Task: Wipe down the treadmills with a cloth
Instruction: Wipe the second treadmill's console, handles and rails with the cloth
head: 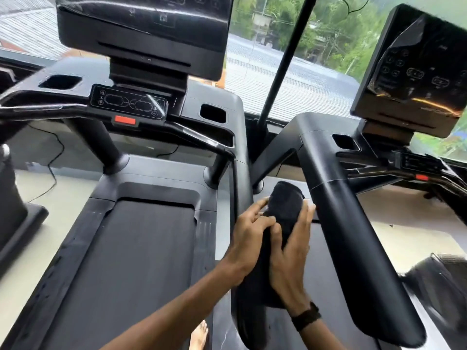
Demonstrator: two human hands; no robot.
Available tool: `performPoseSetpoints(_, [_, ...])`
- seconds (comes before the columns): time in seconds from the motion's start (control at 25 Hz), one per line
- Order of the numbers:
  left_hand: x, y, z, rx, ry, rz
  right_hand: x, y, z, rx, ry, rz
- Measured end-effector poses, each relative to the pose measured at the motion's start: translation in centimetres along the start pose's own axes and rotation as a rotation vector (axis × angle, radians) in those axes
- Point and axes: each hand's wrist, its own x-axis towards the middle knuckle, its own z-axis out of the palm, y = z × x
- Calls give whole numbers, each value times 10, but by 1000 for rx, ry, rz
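Observation:
A dark cloth (286, 205) is bunched between both my hands, in the gap between two black treadmills. My left hand (249, 234) grips its left side, fingers curled over the fabric. From the right, my right hand (290, 256), with a dark wristband, holds the cloth, thumb across its front. The cloth lies over the right side rail (242, 178) of the left treadmill (141, 248). The left handrail (348, 236) of the right treadmill rises just right of my hands.
The left treadmill's console screen (141, 29) and control panel with a red stop button (125, 120) stand ahead. The right treadmill's screen (414, 69) is at upper right. A black pole (280, 64) rises between the machines. Cables trail on the floor at left. A bare foot (199, 334) shows below.

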Motion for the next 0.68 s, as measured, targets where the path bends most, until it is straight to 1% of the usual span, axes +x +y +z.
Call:
performPoseSetpoints(0.04, [6,-10,-4,61,155,14,-2,3,4,-107,-103,32])
performPoseSetpoints(0.08, [10,-21,-11,121,330,12,-5,9,12,-230,-259,80])
performPoseSetpoints(0.12, [14,-32,-21,178,466,-8,-11,17,25,-345,-430,125])
performPoseSetpoints(0.16, [18,-44,-31,227,530,-34,-15,26,39,-441,-551,153])
performPoseSetpoints(0.2, [22,-55,-41,273,540,-72,-16,35,54,-506,-592,171])
performPoseSetpoints(0.32, [46,-72,-60,363,500,-128,22,42,88,-584,-530,194])
performPoseSetpoints(0.4, [74,-74,-63,413,472,-91,65,45,108,-585,-509,169])
performPoseSetpoints(0.52, [135,-67,-62,515,459,-8,137,57,143,-591,-538,144])
performPoseSetpoints(0.68, [203,-54,-65,556,467,52,224,69,180,-551,-528,166])
